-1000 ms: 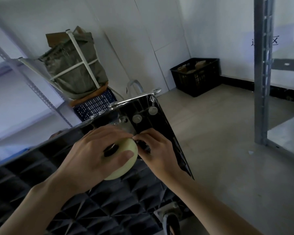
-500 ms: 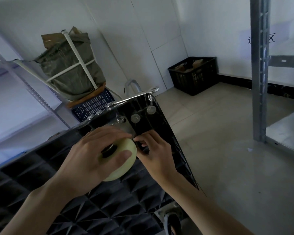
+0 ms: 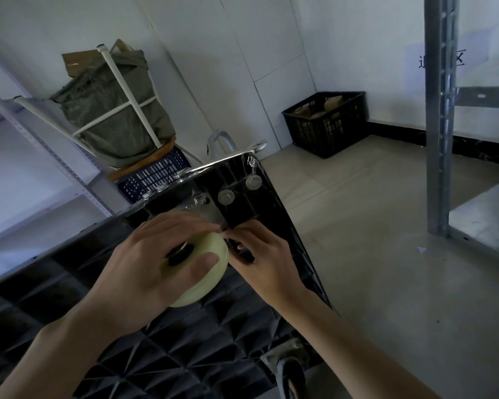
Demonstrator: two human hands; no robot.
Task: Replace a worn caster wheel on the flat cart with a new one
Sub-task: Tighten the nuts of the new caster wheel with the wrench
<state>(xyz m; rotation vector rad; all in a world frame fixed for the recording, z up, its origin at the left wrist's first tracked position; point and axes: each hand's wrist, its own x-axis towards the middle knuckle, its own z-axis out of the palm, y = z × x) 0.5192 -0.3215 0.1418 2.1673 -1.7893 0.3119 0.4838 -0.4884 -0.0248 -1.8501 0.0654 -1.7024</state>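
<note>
Caster wheel (image 3: pixel 202 269), pale and round, is gripped by the left hand (image 3: pixel 153 266) against the underside of the tipped-up flat cart (image 3: pixel 185 355), probably so its plate stays lined up. Something small, too hidden to name, is pinched beside it by the right hand (image 3: pixel 265 254), likely a fastener.

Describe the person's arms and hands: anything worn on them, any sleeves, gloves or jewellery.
Both arms are bare up to the frame edge, with no sleeve showing. The left hand and right hand wear no gloves. No ring, watch or bracelet shows on the fingers or wrists. Fingernails are short and unpainted where visible. The dim light hides finer marks.
</note>
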